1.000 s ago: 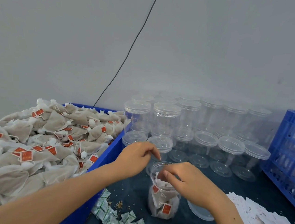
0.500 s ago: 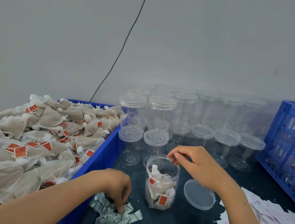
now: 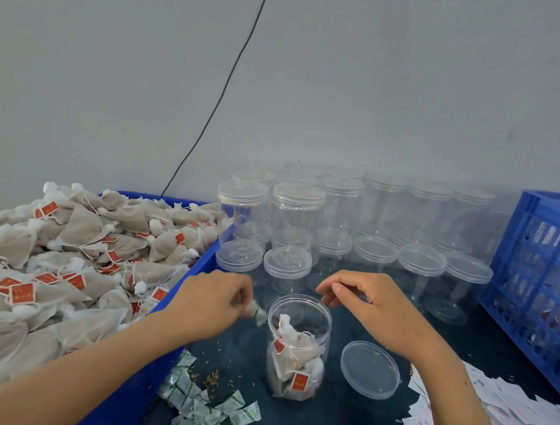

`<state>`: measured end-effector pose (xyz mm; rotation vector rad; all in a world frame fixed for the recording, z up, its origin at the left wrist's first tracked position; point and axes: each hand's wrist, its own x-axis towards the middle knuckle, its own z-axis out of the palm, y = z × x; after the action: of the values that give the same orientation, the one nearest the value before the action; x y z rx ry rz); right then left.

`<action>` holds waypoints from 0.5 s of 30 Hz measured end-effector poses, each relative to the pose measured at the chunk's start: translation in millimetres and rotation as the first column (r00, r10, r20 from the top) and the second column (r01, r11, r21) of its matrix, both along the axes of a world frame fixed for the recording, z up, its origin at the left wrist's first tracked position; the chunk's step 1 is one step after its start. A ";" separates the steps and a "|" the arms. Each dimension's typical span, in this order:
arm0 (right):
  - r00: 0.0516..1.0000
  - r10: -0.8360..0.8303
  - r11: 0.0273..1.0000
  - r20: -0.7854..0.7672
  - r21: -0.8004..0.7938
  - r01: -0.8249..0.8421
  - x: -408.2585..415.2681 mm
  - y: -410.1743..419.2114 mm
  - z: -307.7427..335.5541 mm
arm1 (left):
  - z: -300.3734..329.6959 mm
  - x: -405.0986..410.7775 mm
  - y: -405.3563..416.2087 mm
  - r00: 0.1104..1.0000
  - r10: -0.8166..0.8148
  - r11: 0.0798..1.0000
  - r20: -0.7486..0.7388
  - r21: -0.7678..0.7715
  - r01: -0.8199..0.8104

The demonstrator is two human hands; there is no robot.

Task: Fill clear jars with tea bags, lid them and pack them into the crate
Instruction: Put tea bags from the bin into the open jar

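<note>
small white-and-green sachets [image 3: 210,409] lower centre, a loose pile, too many to count | one open clear plastic jar [image 3: 297,346] centre, part-filled with soft light tea bags; slick thin wall, best held round its body | one loose clear lid [image 3: 370,374] right of it | left hand [image 3: 211,303] pinches one sachet at jar rim | right hand [image 3: 373,308] loosely curled, holding nothing | blue crate [image 3: 543,286] right edge
</note>
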<state>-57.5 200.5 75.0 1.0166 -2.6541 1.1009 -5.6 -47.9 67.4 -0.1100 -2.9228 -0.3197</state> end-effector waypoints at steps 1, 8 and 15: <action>1.000 0.001 1.000 0.007 -0.017 0.000 -0.6 1.3 0.2 | 1.9 1.9 2.8 0.989 0.007 0.998 -0.149 0.063 0.002; 0.989 -0.145 0.979 0.012 -0.147 0.145 -10.9 19.1 0.0 | -9.7 8.1 29.7 0.883 -0.164 0.974 -0.440 0.072 0.217; 0.962 -0.246 0.938 0.118 -0.223 0.267 -20.0 47.5 1.8 | -24.2 -6.9 25.2 0.961 -0.174 0.971 -0.213 0.124 0.203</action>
<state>-77.5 248.0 76.8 0.5715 -2.5439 1.3852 -12.4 -22.6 43.2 -0.3787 -2.6828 -0.5173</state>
